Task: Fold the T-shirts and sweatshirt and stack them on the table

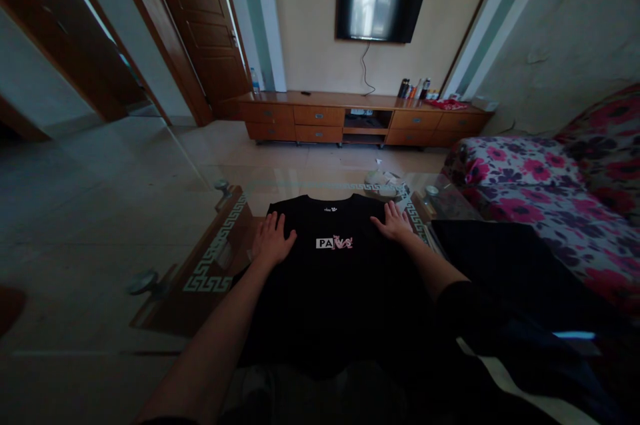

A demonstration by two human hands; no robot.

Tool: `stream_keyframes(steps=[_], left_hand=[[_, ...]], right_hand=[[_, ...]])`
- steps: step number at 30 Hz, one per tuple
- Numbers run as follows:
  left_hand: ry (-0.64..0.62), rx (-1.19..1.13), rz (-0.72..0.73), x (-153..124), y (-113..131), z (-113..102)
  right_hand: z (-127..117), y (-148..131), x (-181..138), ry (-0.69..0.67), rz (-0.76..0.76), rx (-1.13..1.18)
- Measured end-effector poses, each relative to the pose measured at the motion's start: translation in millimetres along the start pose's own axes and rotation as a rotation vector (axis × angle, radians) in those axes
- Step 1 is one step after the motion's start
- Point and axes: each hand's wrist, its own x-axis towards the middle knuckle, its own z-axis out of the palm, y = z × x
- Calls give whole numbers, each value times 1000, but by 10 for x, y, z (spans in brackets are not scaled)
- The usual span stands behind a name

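A black T-shirt (325, 292) lies spread out on the glass table, its neckline at the far side. White and pink lettering runs across its chest. My left hand (271, 242) rests flat on the left shoulder area of the shirt, fingers spread. On the opposite shoulder my right hand (394, 222) lies flat too, its fingers apart. Neither hand grips the cloth. The lower part of the shirt fades into shadow near my body.
The glass table (210, 285) has a patterned border and round metal fittings. Dark folded cloth (505, 258) lies at the right, beside a floral sofa (530, 192). Beyond stand a low wooden cabinet (320, 116) with bottles on it and a wall-mounted television (383, 4).
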Motion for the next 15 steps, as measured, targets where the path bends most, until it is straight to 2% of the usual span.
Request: stream_keyframes(steps=[9, 15], left_hand=[[-19, -46, -1, 4, 26, -64], [87, -97, 111, -149, 42, -284]], right_hand=[[44, 183, -339, 29, -101, 2], [-116, 103, -641, 63, -109, -22]])
